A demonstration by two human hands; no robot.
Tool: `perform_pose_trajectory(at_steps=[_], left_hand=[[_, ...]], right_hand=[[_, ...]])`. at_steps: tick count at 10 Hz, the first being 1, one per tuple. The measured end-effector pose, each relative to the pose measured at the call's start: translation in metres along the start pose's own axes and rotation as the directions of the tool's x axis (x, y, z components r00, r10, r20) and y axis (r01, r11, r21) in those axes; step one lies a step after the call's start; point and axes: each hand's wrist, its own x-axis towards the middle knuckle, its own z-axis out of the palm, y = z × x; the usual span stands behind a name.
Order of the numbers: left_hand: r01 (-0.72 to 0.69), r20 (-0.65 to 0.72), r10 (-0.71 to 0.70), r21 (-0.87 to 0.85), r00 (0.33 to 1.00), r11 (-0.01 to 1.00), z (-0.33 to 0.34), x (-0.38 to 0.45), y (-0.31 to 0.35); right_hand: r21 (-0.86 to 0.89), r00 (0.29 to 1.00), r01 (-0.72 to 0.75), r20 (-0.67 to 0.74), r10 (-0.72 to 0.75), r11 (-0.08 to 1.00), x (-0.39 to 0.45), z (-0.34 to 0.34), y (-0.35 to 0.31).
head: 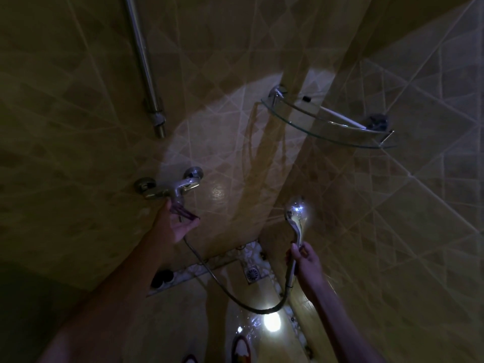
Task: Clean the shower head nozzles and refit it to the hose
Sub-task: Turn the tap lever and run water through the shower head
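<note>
A chrome shower head (296,213) points up towards the tiled corner, its handle gripped low down by my right hand (306,263). A metal hose (235,297) runs from the bottom of the handle in a loop down and left up to the wall mixer tap (170,188). My left hand (178,224) is just under the tap's outlet, palm up, fingers curled around the lever or hose end there; the dim light hides the exact grip.
A vertical chrome riser pipe (149,82) hangs on the left wall. A glass corner shelf (327,127) holds a toothbrush-like item. Below lie a floor drain (252,274), a bright reflection (271,320) on wet tiles and slippers (239,347).
</note>
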Motion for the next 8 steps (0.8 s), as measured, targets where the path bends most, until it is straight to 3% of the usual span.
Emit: perform_pose_trajectory(at_steps=[2,4,5,6,8], left_hand=[[-0.013,0.057,0.009,0.068,0.998,0.998,0.003,-0.001,0.001],[-0.021,0.056,0.018,0.053,0.998,0.998,0.003,-0.005,0.001],[-0.027,0.010,0.026,0.124,1.000,0.992,0.004,-0.003,0.002],[-0.126,0.032,0.126,0.469,0.992,0.874,0.014,-0.001,0.001],[-0.188,0.050,0.206,0.645,0.977,0.740,0.026,-0.007,0.003]], right_hand=[[0.046,1.000,0.008,0.021,-0.009,0.999,-0.007,0.002,-0.009],[0.061,1.000,0.003,0.016,-0.004,0.998,-0.005,0.001,-0.010],[0.063,1.000,0.000,0.008,-0.001,0.998,-0.003,0.001,-0.010],[0.018,1.000,0.016,0.002,-0.016,1.000,0.002,-0.001,-0.007],[0.034,1.000,0.021,-0.001,-0.021,0.999,0.000,0.002,-0.008]])
